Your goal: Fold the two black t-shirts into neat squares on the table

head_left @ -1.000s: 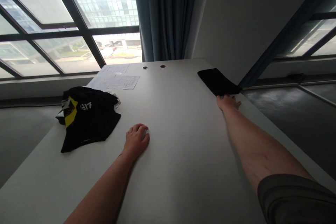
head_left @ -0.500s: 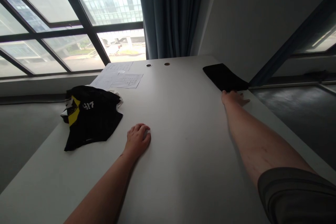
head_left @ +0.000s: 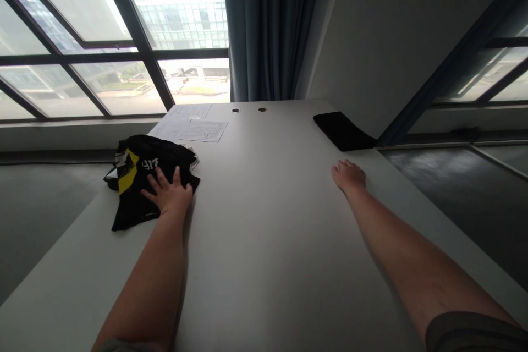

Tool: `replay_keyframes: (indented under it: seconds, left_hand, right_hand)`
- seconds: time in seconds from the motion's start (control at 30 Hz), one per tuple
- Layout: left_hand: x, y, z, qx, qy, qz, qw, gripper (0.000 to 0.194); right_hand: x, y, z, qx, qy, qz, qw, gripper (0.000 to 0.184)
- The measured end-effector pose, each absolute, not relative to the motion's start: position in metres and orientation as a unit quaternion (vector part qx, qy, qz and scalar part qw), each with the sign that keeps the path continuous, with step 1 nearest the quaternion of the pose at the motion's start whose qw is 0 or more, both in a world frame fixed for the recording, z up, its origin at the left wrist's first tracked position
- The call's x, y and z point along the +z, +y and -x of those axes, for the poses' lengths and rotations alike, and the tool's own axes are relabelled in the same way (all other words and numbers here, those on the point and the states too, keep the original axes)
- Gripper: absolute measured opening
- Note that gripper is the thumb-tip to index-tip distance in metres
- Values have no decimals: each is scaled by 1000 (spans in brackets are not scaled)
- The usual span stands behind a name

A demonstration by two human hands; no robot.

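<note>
A crumpled black shirt (head_left: 136, 198) with a yellow patch and white lettering lies on the left of the white table (head_left: 264, 231). My left hand (head_left: 170, 192) rests on its right part, fingers spread and palm down. Towards the far right edge lies a flat black piece, seemingly folded cloth (head_left: 344, 131). Just in front of it, and apart from it, my right hand (head_left: 348, 174) is over the tabletop with its fingers loosely curled together. I see nothing held in that hand.
Several sheets of paper (head_left: 203, 131) lie at the far left of the table, behind the shirt. Two round cable holes (head_left: 235, 110) are near the far edge. Beyond stand a window (head_left: 115, 82) and a blue curtain (head_left: 264, 27).
My left hand has moved left from the bare tabletop onto the black shirt and its fingers have spread. My right hand has drawn back from the folded black cloth towards me.
</note>
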State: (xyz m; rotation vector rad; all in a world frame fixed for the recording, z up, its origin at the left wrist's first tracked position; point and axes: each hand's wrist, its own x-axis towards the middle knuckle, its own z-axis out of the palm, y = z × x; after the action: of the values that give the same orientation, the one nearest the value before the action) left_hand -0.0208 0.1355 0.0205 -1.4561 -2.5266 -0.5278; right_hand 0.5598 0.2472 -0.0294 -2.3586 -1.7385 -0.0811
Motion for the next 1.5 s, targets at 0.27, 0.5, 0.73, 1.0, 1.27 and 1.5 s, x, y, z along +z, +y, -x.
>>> replay_keyframes:
  seconds: [0.27, 0.5, 0.73, 1.0, 1.27, 1.5]
  left_hand:
    - [4, 152, 78, -169, -883, 438, 8, 74]
    - [3, 148, 71, -226, -861, 454, 42, 68]
    - [9, 126, 52, -288, -830, 467, 105, 63]
    - [25, 114, -5, -294, -730, 603, 135, 60]
    - [2, 65, -105, -239, -516, 821, 50, 57]
    - [12, 39, -128, -164, -319, 933, -17, 66]
  right_hand:
    - [-38, 151, -514, -20, -732, 671, 118, 53]
    - [-27, 113, -484, 2, -755, 647, 109, 53]
    - [-26, 110, -484, 12, -758, 639, 130, 52]
    - [-34, 116, -488, 4, -763, 630, 147, 52]
    - [-31, 116, -488, -2, -772, 619, 142, 50]
    - [-30, 118, -493, 19, -774, 613, 158, 50]
